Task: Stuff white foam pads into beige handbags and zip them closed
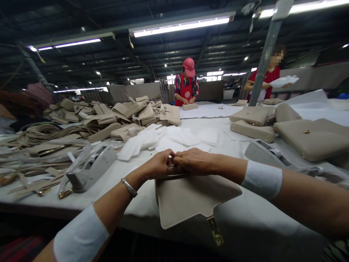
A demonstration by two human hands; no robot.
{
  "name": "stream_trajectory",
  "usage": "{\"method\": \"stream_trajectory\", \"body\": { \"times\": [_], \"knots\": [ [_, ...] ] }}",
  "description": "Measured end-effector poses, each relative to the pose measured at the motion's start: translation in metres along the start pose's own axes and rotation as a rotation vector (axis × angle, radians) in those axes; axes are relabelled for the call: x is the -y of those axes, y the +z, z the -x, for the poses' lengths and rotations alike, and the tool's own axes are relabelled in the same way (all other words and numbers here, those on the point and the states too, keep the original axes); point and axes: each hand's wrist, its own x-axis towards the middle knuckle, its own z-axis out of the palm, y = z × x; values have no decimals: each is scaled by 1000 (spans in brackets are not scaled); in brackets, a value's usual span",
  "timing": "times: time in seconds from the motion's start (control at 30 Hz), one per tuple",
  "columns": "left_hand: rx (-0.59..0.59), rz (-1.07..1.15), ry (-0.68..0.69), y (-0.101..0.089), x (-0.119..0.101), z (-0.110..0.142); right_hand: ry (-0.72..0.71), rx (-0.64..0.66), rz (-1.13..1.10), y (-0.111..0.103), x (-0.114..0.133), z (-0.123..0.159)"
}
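Observation:
A beige handbag (191, 198) lies on the white table (261, 218) in front of me, its flap open toward me with a gold clasp (215, 231) hanging over the table's edge. My left hand (158, 165) and my right hand (195, 161) meet at the bag's far top edge, fingers curled and pinching there. What the fingertips grip is hidden between them. A silver bracelet (129, 187) circles my left wrist, and white sleeves cover both forearms.
A grey tape dispenser (89, 169) sits to the left, with beige straps (40, 133) and piled bags (136, 111) behind. White padding sheets (174, 140) lie ahead. Finished bags (311, 138) rest at right. Two people in red work across the table.

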Motion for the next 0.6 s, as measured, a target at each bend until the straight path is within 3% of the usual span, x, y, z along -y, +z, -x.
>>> {"method": "stream_trajectory", "body": {
  "times": [0.17, 0.4, 0.6],
  "knots": [
    [-6, 49, 4, 0, 4, -1, -17, 27, 146, 3, 0, -8],
    [-9, -238, -4, 5, -12, -4, 314, -104, 109, -1, 14, -9],
    [-18, -459, -19, 7, -29, -3, 499, -121, 113, -2, 27, -11]
  ]
}}
